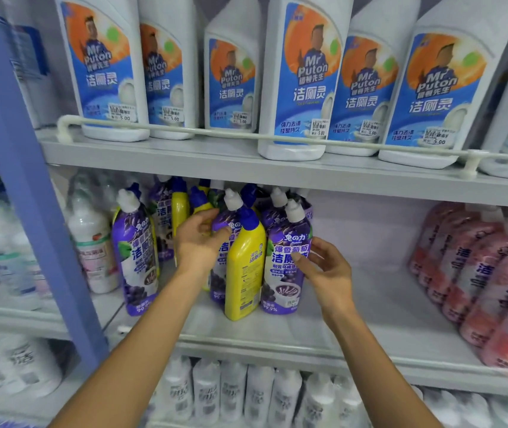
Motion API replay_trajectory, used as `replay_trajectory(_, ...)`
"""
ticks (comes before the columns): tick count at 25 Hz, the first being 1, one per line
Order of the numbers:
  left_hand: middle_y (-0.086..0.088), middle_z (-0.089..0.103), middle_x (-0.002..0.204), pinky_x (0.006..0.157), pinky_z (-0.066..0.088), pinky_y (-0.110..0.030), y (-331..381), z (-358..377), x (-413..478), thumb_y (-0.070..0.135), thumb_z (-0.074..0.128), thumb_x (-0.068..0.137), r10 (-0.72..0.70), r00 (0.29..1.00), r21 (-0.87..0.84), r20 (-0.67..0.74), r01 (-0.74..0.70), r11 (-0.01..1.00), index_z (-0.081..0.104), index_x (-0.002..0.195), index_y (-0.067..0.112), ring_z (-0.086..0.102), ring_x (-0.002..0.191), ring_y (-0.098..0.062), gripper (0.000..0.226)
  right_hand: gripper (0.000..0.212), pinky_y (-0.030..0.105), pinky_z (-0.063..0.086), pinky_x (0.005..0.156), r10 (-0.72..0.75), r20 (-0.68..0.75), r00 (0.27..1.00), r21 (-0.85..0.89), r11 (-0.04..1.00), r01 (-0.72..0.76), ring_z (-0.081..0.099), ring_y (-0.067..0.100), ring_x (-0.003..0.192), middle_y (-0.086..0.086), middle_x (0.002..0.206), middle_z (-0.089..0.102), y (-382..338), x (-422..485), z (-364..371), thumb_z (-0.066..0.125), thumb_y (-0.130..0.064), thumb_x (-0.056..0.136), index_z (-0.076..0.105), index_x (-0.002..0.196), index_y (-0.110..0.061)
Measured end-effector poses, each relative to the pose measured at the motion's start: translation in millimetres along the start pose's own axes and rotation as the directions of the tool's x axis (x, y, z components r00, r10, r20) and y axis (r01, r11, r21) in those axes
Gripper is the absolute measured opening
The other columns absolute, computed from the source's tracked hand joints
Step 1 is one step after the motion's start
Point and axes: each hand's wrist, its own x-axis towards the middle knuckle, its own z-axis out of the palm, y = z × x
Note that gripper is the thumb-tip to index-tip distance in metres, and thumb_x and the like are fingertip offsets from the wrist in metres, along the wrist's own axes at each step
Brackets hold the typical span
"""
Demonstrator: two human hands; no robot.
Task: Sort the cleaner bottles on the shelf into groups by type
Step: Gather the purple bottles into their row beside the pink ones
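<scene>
Two bare hands work near the front edge of the grey middle shelf (370,304). A yellow plastic blue-capped cleaner bottle (243,267) stands there between purple white-capped bottles. The left hand (198,242) has its fingers curled against the left purple bottle (218,284); I cannot tell if they grip it. The right hand (328,273) has spread fingers touching the right purple bottle (282,282).

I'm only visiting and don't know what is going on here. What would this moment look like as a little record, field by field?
place: shop shelving, middle shelf
mixed group: purple bottles and yellow bottles standing together
left hand: against the rear purple bottle, behind the front yellow bottle; unclear whether it holds it
right hand: fingertips touch the front purple bottle
same shelf, right: pink bottles, grouped apart
shelf above: white bottles with blue labels
sorting: unfinished, yellow and purple mixed
</scene>
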Motion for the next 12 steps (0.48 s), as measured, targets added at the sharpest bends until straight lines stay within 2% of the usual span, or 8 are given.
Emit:
replay_trajectory(1,-0.007,0.072,0.109,0.081,0.055,-0.022,-2.4,-2.5,-0.6,-0.001,0.081,0.081,0.040,0.998,0.098,0.041,-0.044,0.994,0.068,0.125,0.009,0.065,0.087,-0.012,0.047,0.042,0.040,0.062,0.089,-0.014,0.011,1.000,-0.010,1.000,0.014,0.072,0.022,0.111,0.001,0.114,0.077,-0.7,-0.5,2.8,0.085,-0.006,0.083,0.069,0.120,-0.018)
replay_trajectory(3,-0.003,0.070,0.107,0.080,0.056,-0.027,-6.1,-9.3,0.9,0.011,0.085,0.079,0.098,0.989,0.232,0.113,-0.122,0.965,0.069,0.125,0.016,0.064,0.084,-0.012,0.048,0.047,0.036,0.063,0.083,-0.018,0.049,0.999,-0.017,1.000,0.019,0.073,0.020,0.106,0.005,0.114,0.077,-3.0,-1.5,9.8,0.083,-0.003,0.084,0.065,0.123,-0.020)
replay_trajectory(5,-0.002,0.071,0.104,0.081,0.059,-0.036,-10.0,-15.2,2.1,0.025,0.087,0.076,0.118,0.979,0.280,0.166,-0.161,0.946,0.070,0.117,0.025,0.068,0.083,-0.013,0.044,0.049,0.032,0.064,0.075,0.011,0.075,0.997,-0.017,1.000,-0.010,0.074,0.015,0.102,0.007,0.115,0.076,-5.4,-2.0,13.2,0.082,-0.004,0.085,0.063,0.126,-0.022)
replay_trajectory(6,-0.001,0.072,0.101,0.080,0.059,-0.036,-11.5,-17.9,0.7,0.026,0.088,0.076,0.116,0.976,0.259,0.182,-0.161,0.952,0.070,0.113,0.026,0.068,0.083,-0.011,0.042,0.049,0.029,0.063,0.073,0.020,0.081,0.996,-0.028,0.999,-0.018,0.074,0.012,0.100,0.007,0.115,0.076,-6.5,-2.2,12.6,0.082,-0.004,0.086,0.062,0.127,-0.021)
replay_trajectory(9,0.001,0.072,0.097,0.076,0.053,-0.014,-12.6,-27.5,-8.1,0.007,0.085,0.080,0.128,0.978,0.148,0.164,-0.152,0.977,0.066,0.113,0.013,0.065,0.079,0.007,0.038,0.050,0.025,0.061,0.073,0.036,0.109,0.993,-0.111,0.993,-0.024,0.074,0.008,0.098,0.005,0.113,0.077,-8.5,-3.8,7.2,0.084,-0.008,0.084,0.062,0.129,-0.017)
replay_trajectory(10,0.004,0.071,0.098,0.074,0.050,-0.008,-12.1,-32.6,-11.2,0.005,0.084,0.081,0.137,0.979,0.127,0.148,-0.157,0.980,0.066,0.116,0.010,0.065,0.079,0.009,0.040,0.051,0.025,0.061,0.076,0.046,0.123,0.991,-0.147,0.989,-0.027,0.074,0.008,0.098,0.003,0.112,0.077,-7.7,-5.0,5.0,0.085,-0.009,0.083,0.063,0.128,-0.017)
replay_trajectory(12,0.010,0.070,0.097,0.073,0.051,-0.006,-10.3,-44.7,-19.0,0.010,0.085,0.081,0.162,0.979,0.134,0.124,-0.179,0.975,0.066,0.121,0.014,0.065,0.083,0.005,0.045,0.051,0.026,0.061,0.077,0.072,0.137,0.988,-0.177,0.983,-0.047,0.074,0.014,0.102,0.001,0.110,0.077,-2.4,-7.3,1.4,0.087,-0.011,0.082,0.063,0.126,-0.018)
